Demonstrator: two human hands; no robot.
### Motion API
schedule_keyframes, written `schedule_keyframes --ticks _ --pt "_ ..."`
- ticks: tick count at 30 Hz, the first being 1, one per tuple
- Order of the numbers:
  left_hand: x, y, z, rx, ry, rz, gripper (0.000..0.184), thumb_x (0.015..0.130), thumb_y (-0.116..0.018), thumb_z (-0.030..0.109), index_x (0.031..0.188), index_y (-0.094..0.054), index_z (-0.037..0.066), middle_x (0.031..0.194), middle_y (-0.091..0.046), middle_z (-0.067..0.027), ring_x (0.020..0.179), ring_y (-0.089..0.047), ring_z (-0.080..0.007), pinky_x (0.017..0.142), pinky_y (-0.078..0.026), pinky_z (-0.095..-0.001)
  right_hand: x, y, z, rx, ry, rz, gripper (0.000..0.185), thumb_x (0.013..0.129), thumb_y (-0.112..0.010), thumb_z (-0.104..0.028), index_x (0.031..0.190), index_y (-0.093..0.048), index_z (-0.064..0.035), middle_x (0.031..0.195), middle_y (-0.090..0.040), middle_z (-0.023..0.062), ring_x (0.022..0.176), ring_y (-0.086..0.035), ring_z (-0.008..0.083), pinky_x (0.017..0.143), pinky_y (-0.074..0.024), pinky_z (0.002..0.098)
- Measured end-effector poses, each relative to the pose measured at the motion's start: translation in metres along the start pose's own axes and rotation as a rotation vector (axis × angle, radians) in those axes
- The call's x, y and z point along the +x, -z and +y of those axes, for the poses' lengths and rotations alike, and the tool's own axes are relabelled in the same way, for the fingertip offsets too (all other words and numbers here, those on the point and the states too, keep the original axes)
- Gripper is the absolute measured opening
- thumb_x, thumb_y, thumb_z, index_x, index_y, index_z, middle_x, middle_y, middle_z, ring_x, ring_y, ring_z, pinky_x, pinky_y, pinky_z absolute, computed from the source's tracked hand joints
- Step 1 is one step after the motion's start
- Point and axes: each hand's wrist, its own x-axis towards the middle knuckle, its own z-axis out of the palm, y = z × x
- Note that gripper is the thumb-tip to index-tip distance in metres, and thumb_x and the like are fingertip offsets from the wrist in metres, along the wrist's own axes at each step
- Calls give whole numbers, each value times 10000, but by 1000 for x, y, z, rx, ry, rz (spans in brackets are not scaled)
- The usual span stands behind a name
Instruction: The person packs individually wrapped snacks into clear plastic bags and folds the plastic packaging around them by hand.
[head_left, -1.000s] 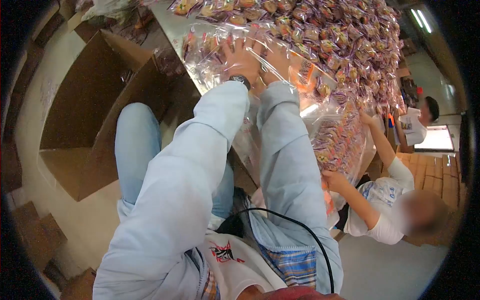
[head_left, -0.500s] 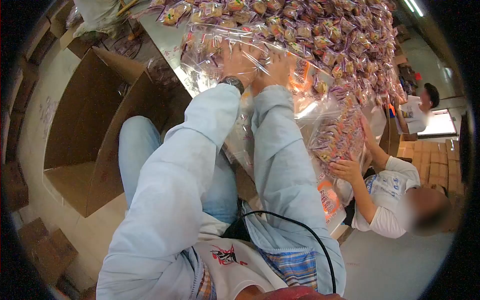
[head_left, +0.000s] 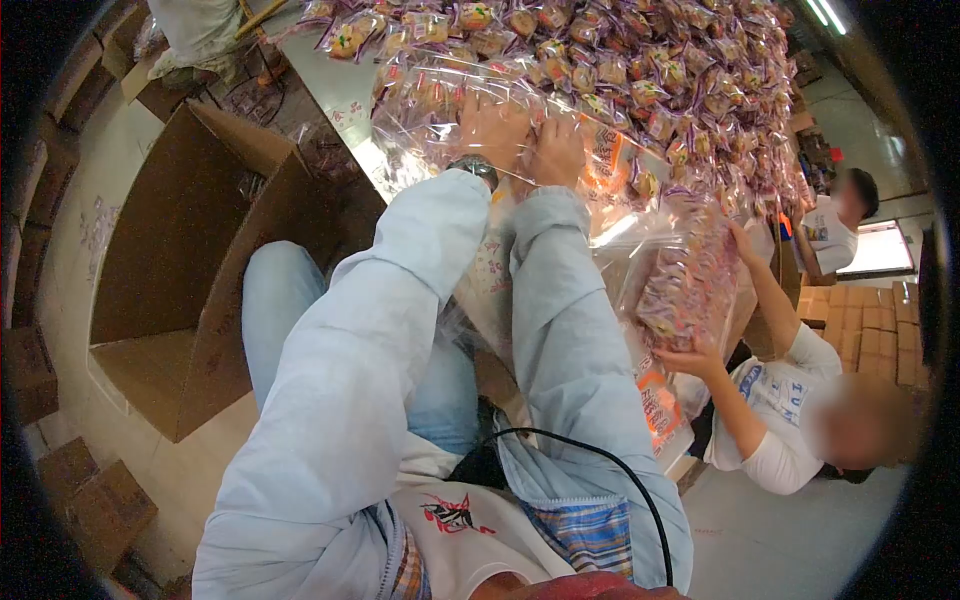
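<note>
A large clear plastic bag (head_left: 425,125) with small wrapped snack cakes in it lies on the table in front of me. My left hand (head_left: 497,132), with a dark watch at the wrist, rests on the packs at the bag, its fingers stretched forward and partly veiled by shiny film. Close beside it, my right hand (head_left: 557,152) has its fingers bent together on the bag's film. Orange-printed plastic (head_left: 603,165) lies just right of it. Beyond both hands spreads a big heap of wrapped snack cakes (head_left: 640,60).
At my left stands an open cardboard box (head_left: 165,270). To the right, a co-worker (head_left: 775,400) holds a filled clear bag of packs (head_left: 690,275). Another person (head_left: 835,225) is farther back. Stacked cartons (head_left: 860,320) stand behind them.
Both my hands have shifted slightly to the right and down, still at the bag. The co-worker's filled bag has turned more upright, and their lower hand now sits under its near end.
</note>
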Motion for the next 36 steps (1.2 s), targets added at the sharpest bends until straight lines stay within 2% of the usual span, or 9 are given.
schedule_keyframes --ticks 5,8,13,20,21,25,28,32,36 --pt "-3 -15 1 25 13 204 206 897 -608 249 1061 -718 193 1287 -621 -188 1105 -652 -361 1039 -432 -524 10 16 2 78 13 84 299 839 -675 -187 1123 -659 -93 1163 -610 159 1079 -591 385 955 -469 512" --pt "-7 -29 3 53 -6 173 210 886 -620 263 1070 -691 191 1414 -533 -231 1115 -647 -363 1057 -416 -518 5 2 15 63 192 269 367 811 -674 -160 1169 -658 -80 1231 -610 168 1143 -570 394 1070 -403 531" --pt "-11 -11 -4 37 -21 152 387 859 -647 260 1207 -620 91 1470 -433 -356 1153 -623 -374 1015 -415 -474 -3 7 9 123 64 -21 661 753 -702 -187 1395 -572 -97 1290 -614 174 1269 -542 376 1193 -274 542" --pt "-4 -15 -13 -60 -13 92 398 851 -658 239 1216 -632 82 1407 -560 -214 1040 -691 -309 988 -434 -466 8 18 4 -72 63 -171 793 747 -796 -283 1477 -495 -211 1321 -576 163 1346 -465 383 1203 -207 586" --pt "-1 -6 -14 -106 37 -57 401 842 -686 229 1227 -642 129 1423 -562 -164 1054 -693 -272 1019 -411 -491 2 25 -2 -75 47 -178 789 749 -808 -309 1469 -502 -207 1339 -563 162 1360 -449 378 1205 -199 586" --pt "-4 -4 -25 -171 59 -34 435 847 -695 216 1278 -635 231 1324 -640 -80 1065 -695 -249 1072 -364 -535 3 42 -11 27 -9 -253 794 758 -827 -413 1455 -515 -198 1389 -526 157 1397 -410 362 1211 -173 570" --pt "-9 -12 -24 -185 1 208 474 869 -678 229 1334 -618 297 1172 -717 -37 1061 -699 -238 1104 -332 -556 -4 33 -7 17 105 -17 802 762 -825 -418 1466 -502 -211 1402 -523 152 1401 -410 356 1197 -191 568" --pt "-8 6 -17 -77 47 -47 551 888 -615 221 1423 -544 331 1084 -740 -14 987 -721 -243 1114 -322 -566 4 33 -6 -8 103 -202 927 756 -801 -409 1566 -366 -294 1475 -518 46 1370 -478 304 1175 -278 567" --pt "-5 5 -18 -113 159 -80 658 826 -667 201 1462 -501 162 1001 -752 -37 919 -731 -229 1114 -346 -558 8 15 -2 -13 114 -127 908 779 -794 -337 1574 -356 -339 1290 -608 40 1295 -524 285 1106 -284 648"
